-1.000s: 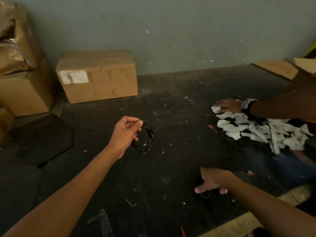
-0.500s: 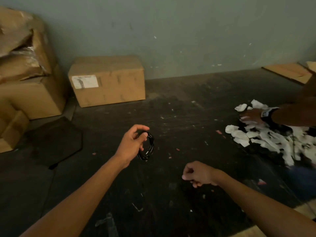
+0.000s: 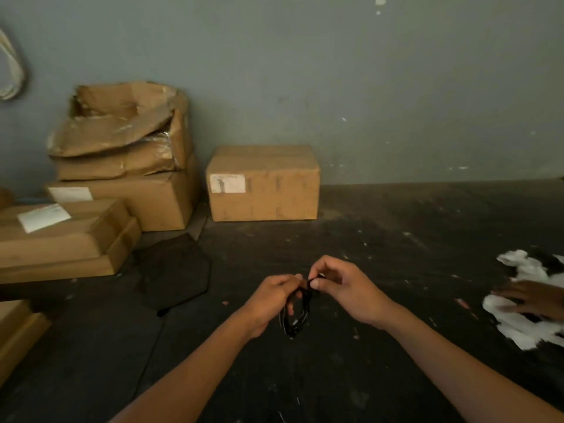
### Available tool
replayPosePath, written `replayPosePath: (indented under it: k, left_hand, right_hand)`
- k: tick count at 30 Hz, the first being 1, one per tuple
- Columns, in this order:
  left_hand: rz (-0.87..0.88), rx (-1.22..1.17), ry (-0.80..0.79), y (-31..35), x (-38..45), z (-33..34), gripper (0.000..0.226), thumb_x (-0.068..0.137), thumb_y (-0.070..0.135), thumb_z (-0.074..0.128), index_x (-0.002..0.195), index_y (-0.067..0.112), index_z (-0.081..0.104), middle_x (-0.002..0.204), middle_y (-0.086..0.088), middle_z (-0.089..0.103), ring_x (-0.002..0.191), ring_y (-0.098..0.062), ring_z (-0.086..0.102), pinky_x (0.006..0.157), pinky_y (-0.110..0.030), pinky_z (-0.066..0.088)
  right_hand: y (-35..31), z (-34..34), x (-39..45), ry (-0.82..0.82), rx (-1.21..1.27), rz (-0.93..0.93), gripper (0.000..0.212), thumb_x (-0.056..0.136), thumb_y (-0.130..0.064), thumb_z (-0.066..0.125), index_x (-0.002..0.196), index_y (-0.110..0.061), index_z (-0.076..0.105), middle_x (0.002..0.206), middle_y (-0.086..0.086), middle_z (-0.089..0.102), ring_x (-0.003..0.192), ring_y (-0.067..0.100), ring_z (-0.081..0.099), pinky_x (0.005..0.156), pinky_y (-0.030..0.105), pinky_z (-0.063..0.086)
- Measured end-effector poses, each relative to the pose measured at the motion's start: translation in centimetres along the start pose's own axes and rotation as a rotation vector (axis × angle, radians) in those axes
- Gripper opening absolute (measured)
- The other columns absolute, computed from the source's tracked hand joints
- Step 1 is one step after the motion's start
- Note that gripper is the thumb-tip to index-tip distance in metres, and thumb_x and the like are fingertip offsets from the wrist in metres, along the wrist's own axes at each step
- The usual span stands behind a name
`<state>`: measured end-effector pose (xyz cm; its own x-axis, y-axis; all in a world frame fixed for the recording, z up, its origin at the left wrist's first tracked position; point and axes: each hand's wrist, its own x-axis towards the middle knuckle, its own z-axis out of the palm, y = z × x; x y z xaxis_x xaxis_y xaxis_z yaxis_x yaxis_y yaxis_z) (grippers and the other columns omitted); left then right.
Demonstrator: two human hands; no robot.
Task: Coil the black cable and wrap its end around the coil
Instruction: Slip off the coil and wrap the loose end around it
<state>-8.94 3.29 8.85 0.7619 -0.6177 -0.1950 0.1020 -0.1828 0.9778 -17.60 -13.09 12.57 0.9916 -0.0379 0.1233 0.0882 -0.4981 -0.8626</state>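
Cable coil (image 3: 295,315) half-hidden in left hand's (image 3: 270,300) closed grip, right hand (image 3: 341,288) pinching its top.

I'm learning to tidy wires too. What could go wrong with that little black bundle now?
The black cable coil hangs above the dark floor, held by the left hand while the right hand pinches at its top. If the left hand's grip loosens, the loops might spring apart. The pinched bit looks short, so it could slip free before wrapping round. The dim light could make a dropped cable hard to spot.
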Motion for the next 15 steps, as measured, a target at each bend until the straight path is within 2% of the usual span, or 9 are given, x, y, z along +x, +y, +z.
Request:
replayPosePath:
  k: [3, 7, 11, 15]
  left_hand:
    - [-0.044, -0.174, -0.074, 0.6, -0.7, -0.6, 0.035, 0.099, 0.037, 0.051, 0.104, 0.011, 0.074, 0.079, -0.002, 0.062, 0.061, -0.011, 0.049, 0.062, -0.027, 0.044]
    - [-0.037, -0.24, -0.157, 0.8, -1.2, -1.4, 0.033, 0.096, 0.036, 0.055, 0.107, 0.01, 0.073, 0.078, 0.001, 0.063, 0.061, -0.009, 0.048, 0.064, -0.027, 0.043]
    - [-0.05, -0.252, -0.202, 0.5, -1.3, -1.6, 0.023, 0.091, 0.032, 0.062, 0.097, 0.015, 0.077, 0.083, -0.002, 0.061, 0.062, -0.008, 0.049, 0.067, -0.029, 0.042]
    - [-0.077, -0.245, -0.217, 0.7, -1.4, -1.2, 0.038, 0.095, 0.042, 0.055, 0.101, 0.011, 0.076, 0.086, -0.002, 0.058, 0.065, -0.01, 0.048, 0.069, -0.03, 0.042]
  right_hand:
    - [-0.4, 0.1, 0.6, -0.009, -0.038, -0.019, 0.01, 0.088, -0.016, 0.067, 0.091, -0.025, 0.067, 0.102, 0.0, 0.055, 0.095, 0.0, 0.054, 0.084, 0.019, 0.041]
    - [-0.3, 0.4, 0.8, 0.074, -0.064, -0.052, 0.014, 0.084, -0.019, 0.072, 0.086, -0.033, 0.07, 0.099, 0.004, 0.051, 0.1, 0.016, 0.052, 0.09, 0.03, 0.044]
    - [-0.3, 0.5, 0.6, 0.131, 0.018, -0.112, 0.011, 0.084, -0.009, 0.071, 0.089, -0.019, 0.072, 0.09, 0.006, 0.056, 0.086, 0.018, 0.056, 0.08, 0.03, 0.048]
    - [-0.4, 0.5, 0.2, 0.13, 0.097, -0.13, 0.009, 0.087, -0.006, 0.066, 0.092, -0.013, 0.07, 0.088, 0.005, 0.068, 0.089, 0.018, 0.065, 0.082, 0.03, 0.053]
